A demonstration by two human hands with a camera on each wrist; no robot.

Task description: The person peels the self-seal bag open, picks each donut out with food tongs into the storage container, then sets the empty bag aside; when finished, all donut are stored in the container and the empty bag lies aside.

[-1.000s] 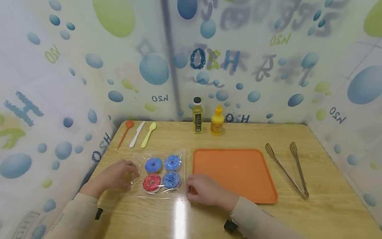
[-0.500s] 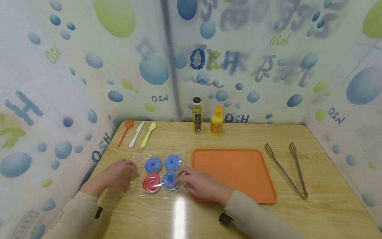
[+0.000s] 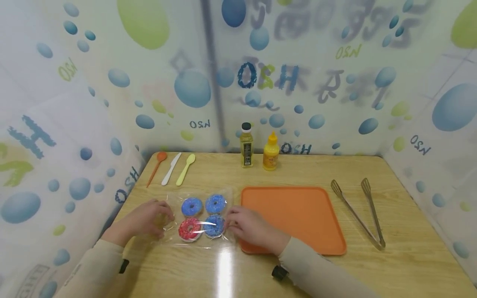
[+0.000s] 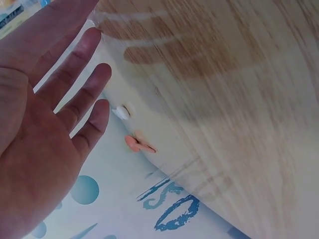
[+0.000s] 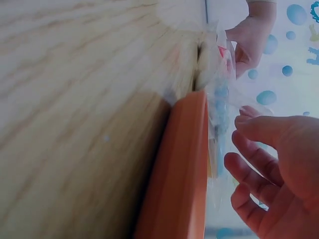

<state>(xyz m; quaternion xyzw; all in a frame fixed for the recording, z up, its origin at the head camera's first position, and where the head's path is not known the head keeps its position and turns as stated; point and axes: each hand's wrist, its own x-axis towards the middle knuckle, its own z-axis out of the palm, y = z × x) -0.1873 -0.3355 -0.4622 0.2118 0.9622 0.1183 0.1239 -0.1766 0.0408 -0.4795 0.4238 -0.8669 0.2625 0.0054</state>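
A clear plastic bag [image 3: 203, 240] lies flat on the table with blue sprinkled doughnuts [image 3: 191, 206] and one red doughnut [image 3: 189, 229] inside. At its left side my left hand [image 3: 147, 217] pinches the film between thumb and forefinger; the other fingers [image 4: 82, 97] are spread loosely in the left wrist view. My right hand [image 3: 253, 227] pinches the bag's right edge, beside the lower blue doughnut [image 3: 214, 226]. In the right wrist view the thumb and forefinger of the right hand [image 5: 274, 164] meet at the raised film, with the remaining fingers loosely bent.
An orange tray [image 3: 290, 215] sits under my right forearm. Metal tongs [image 3: 363, 219] lie to its right. Behind stand an oil bottle [image 3: 246, 147] and a yellow squeeze bottle [image 3: 271, 154]. An orange spoon [image 3: 156, 167], a white knife [image 3: 171, 169] and a yellow spoon [image 3: 185, 170] lie back left.
My right hand went left from beside the bag onto the lower right blue doughnut, then drew back slightly to the bag's right edge. The left hand stayed put.
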